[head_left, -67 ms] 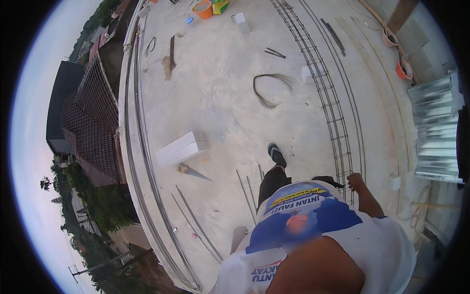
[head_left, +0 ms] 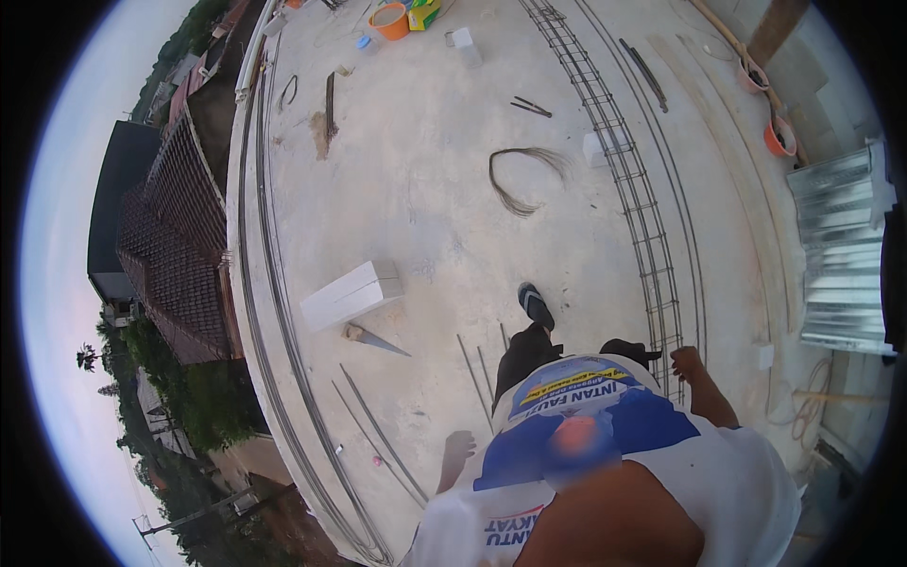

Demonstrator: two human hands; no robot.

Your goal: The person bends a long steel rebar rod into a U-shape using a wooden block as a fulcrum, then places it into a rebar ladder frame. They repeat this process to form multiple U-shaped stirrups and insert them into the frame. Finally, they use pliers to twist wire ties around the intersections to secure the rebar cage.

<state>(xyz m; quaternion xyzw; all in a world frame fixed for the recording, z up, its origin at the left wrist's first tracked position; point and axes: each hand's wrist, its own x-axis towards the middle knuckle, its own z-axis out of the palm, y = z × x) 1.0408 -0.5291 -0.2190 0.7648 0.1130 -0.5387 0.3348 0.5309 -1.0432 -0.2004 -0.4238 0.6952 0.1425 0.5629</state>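
Note:
My left hand [head_left: 458, 448] hangs at my left side, holding nothing I can see, its fingers loosely extended. Closest to it are thin steel rods [head_left: 383, 430] lying on the concrete floor. At my right side is my right hand [head_left: 688, 363], its fingers curled in with nothing visible in them. It appears above the floor beside a long rebar cage [head_left: 635, 203] and does not seem to touch it. Ahead of my sandalled foot [head_left: 535, 304] lies a looped bundle of thin wire [head_left: 515, 180].
Left of my foot lie white blocks [head_left: 351, 295] and a handsaw [head_left: 376, 340]. Long steel bars [head_left: 267, 293] run along the left slab edge, with roofs below. Ahead are pincers [head_left: 531, 107] and an orange bucket [head_left: 388, 21]; corrugated metal sheets [head_left: 846, 250] stand at right.
My right hand has shifted slightly down and away from the rebar cage in the picture. My left hand has swung slightly forward. The dark trouser leg beside the cage shows more.

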